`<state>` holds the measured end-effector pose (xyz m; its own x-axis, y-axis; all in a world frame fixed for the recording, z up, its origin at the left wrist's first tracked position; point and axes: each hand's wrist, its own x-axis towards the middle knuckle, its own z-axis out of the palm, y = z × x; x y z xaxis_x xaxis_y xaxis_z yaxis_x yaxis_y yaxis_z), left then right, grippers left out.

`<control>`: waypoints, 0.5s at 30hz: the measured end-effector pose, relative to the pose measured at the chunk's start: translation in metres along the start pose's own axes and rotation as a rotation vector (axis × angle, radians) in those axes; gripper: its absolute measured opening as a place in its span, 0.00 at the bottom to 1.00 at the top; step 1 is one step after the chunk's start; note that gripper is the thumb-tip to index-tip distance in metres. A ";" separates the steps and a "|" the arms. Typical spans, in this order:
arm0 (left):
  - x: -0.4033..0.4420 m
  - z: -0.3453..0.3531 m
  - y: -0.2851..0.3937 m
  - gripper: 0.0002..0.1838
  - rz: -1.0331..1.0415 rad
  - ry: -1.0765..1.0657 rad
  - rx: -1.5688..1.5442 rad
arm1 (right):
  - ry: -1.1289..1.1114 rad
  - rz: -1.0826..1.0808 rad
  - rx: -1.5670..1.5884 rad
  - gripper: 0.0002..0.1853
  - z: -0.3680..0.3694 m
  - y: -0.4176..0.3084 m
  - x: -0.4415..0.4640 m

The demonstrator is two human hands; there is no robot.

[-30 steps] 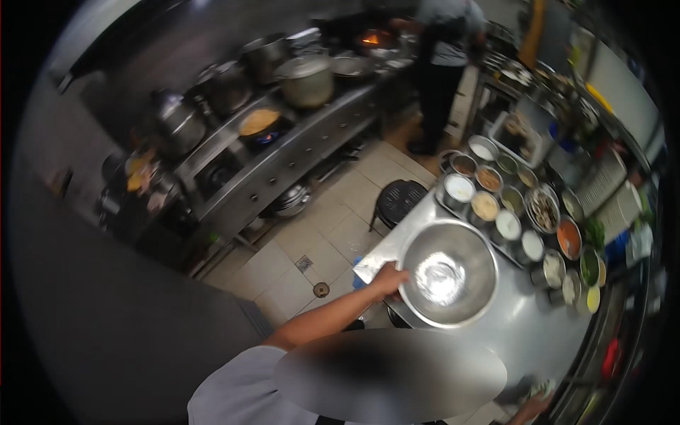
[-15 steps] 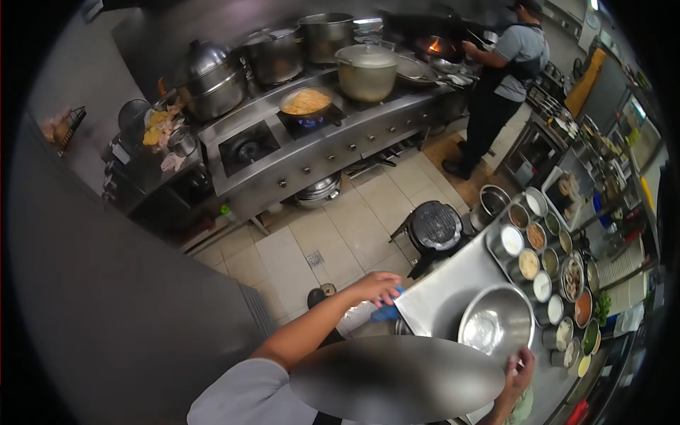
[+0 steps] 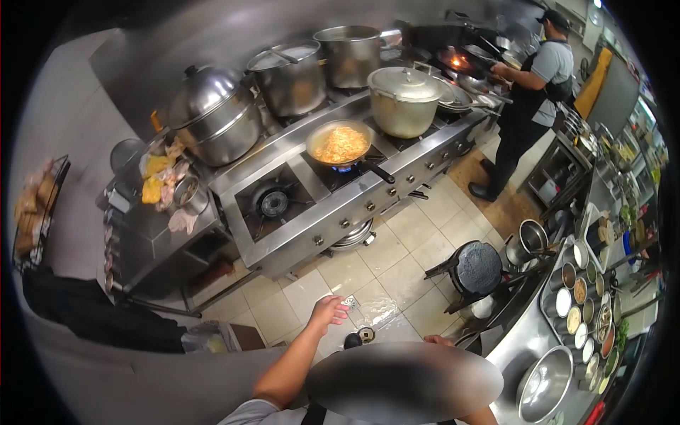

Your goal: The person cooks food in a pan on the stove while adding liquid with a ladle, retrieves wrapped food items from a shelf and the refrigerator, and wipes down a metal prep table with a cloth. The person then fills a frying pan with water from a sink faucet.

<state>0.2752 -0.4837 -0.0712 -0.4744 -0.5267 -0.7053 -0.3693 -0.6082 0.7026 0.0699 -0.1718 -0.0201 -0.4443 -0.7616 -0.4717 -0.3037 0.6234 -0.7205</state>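
My left hand (image 3: 329, 314) is raised over the tiled floor with its fingers apart and nothing in it. Only the fingertips of my right hand (image 3: 439, 341) show, above a blurred oval that covers the rest, so what it holds is hidden. In front of me a frying pan (image 3: 340, 144) with orange-yellow food sits on a lit burner, its black handle pointing toward the lower right. The large metal bowl (image 3: 545, 384) rests on the steel counter (image 3: 511, 347) at the lower right, apart from both hands.
A steamer (image 3: 216, 120), a lidded pot (image 3: 405, 100) and tall pots (image 3: 290, 76) line the stove. A black stool (image 3: 477, 269) stands on the floor. Another person (image 3: 533, 99) works at a flaming wok. Ingredient containers (image 3: 579, 290) line the right counter.
The view has swung toward the stove, and the bowl and counter now lie farther right. My left hand has let go of the bowl's rim. My right hand has moved away from the bowl.
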 end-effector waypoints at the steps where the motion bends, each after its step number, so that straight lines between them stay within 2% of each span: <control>1: 0.007 0.003 0.008 0.19 0.023 -0.012 -0.001 | -0.045 0.049 0.053 0.29 0.007 0.018 0.025; 4: 0.027 0.027 0.038 0.19 0.047 -0.092 -0.004 | 0.029 0.132 0.268 0.27 0.025 0.064 0.085; 6: 0.039 0.053 0.060 0.19 0.042 -0.138 0.051 | -0.033 0.199 0.293 0.24 0.025 0.093 0.121; 7: 0.046 0.068 0.070 0.20 0.046 -0.171 0.074 | 0.082 0.241 0.378 0.22 0.027 0.099 0.130; 10: 0.077 0.113 0.098 0.20 0.035 -0.287 0.173 | 0.167 0.307 0.392 0.18 0.014 0.123 0.162; 12: 0.108 0.146 0.111 0.21 -0.006 -0.323 0.229 | 0.251 0.391 0.513 0.16 0.009 0.147 0.187; 14: 0.149 0.181 0.121 0.23 -0.048 -0.350 0.272 | 0.324 0.475 0.622 0.13 0.014 0.202 0.226; 15: 0.173 0.197 0.123 0.23 -0.120 -0.384 0.238 | 0.415 0.476 0.466 0.12 0.028 0.244 0.248</control>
<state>-0.0097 -0.5323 -0.0883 -0.6625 -0.1756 -0.7282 -0.5911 -0.4746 0.6522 -0.0905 -0.2133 -0.3268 -0.7446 -0.2457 -0.6207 0.3424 0.6575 -0.6711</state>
